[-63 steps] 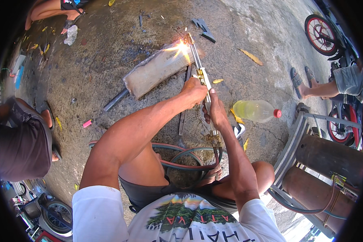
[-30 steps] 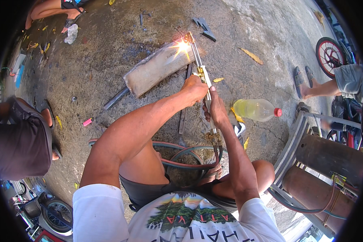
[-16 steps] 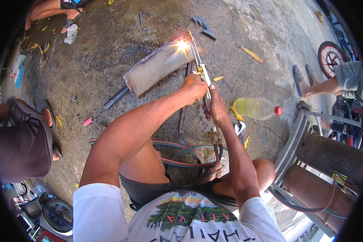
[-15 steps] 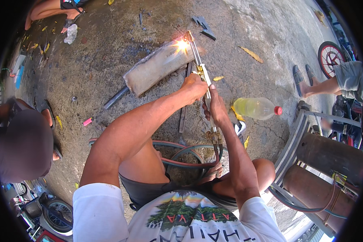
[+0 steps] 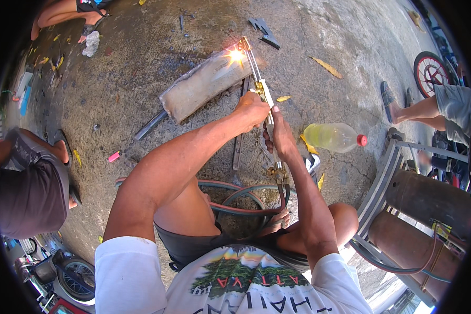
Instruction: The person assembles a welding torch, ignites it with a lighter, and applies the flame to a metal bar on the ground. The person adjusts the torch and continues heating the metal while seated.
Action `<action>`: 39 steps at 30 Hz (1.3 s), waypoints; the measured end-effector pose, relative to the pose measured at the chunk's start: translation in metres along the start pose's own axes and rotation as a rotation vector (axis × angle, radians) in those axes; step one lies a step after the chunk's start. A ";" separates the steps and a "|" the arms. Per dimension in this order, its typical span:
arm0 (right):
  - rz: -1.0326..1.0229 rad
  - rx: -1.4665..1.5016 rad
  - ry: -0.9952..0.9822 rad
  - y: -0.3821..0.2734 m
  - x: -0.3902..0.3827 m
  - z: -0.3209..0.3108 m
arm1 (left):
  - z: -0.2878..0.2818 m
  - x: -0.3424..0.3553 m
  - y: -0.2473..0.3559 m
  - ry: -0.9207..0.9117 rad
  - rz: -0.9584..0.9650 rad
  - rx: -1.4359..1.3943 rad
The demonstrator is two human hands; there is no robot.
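Your cutting torch [image 5: 267, 95] slants away from you above the concrete floor [image 5: 356, 99], its brass head at the far end of a thick grey slab [image 5: 199, 86], where a bright orange-white flare [image 5: 236, 54] glows. Your left hand [image 5: 253, 111] keeps its grip closed around the torch body, just behind the tubes; your right hand [image 5: 281, 135] has its grip wrapped around the handle, nearer to you, thumb laid along it.

The slab lies at a slant on the floor. A dark rod [image 5: 150, 124] sticks out at its near-left end, and a narrow flat bar [image 5: 237, 152] runs from its right part toward you. Hoses [image 5: 240, 210] leave the torch's rear and loop by your legs.

To your right, a clear bottle [image 5: 329, 137] with a red cap lies on its side, yellowish liquid inside. Beyond the slab sits a jagged grey piece [image 5: 265, 34]. Farther right, two rusty cylinders [image 5: 432, 201] rest in a metal frame [image 5: 378, 188], near another person's legs [image 5: 426, 111].
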State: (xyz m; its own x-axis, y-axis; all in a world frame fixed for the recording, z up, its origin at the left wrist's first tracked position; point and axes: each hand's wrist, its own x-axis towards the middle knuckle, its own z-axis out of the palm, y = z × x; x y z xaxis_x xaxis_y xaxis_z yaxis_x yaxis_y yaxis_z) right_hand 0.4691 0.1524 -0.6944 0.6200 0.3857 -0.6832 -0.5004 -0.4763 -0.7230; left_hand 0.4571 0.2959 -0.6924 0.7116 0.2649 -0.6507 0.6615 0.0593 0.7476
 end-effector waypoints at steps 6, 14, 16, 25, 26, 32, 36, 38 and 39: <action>0.013 0.011 0.000 0.001 0.002 0.001 | 0.000 0.001 0.000 0.002 -0.001 0.002; 0.007 0.014 -0.008 -0.003 -0.001 0.002 | 0.000 0.002 0.002 0.019 -0.046 0.039; 0.004 0.011 -0.008 -0.002 -0.001 0.001 | 0.000 0.002 0.002 0.021 -0.037 0.018; 0.012 0.004 -0.006 -0.001 0.000 0.001 | -0.002 0.000 0.004 -0.014 -0.047 0.062; 0.013 0.008 -0.004 -0.001 0.000 0.001 | -0.002 0.000 0.004 -0.008 -0.040 0.055; 0.013 0.001 -0.012 -0.002 0.001 0.000 | -0.001 0.001 0.004 -0.004 -0.032 0.024; 0.004 -0.004 -0.015 0.000 0.001 -0.001 | 0.000 0.001 0.004 -0.006 -0.033 0.019; -0.016 -0.007 -0.016 -0.002 0.000 -0.001 | -0.001 0.002 0.003 -0.004 -0.038 0.032; -0.016 -0.005 -0.017 -0.001 0.001 -0.002 | -0.001 0.002 0.002 -0.006 -0.038 0.038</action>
State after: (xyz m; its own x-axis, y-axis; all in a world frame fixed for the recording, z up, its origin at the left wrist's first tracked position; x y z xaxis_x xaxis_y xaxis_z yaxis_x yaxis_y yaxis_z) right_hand 0.4709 0.1519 -0.6940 0.6178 0.4063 -0.6732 -0.4874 -0.4741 -0.7333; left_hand 0.4598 0.2971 -0.6919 0.6873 0.2573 -0.6793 0.6964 0.0326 0.7169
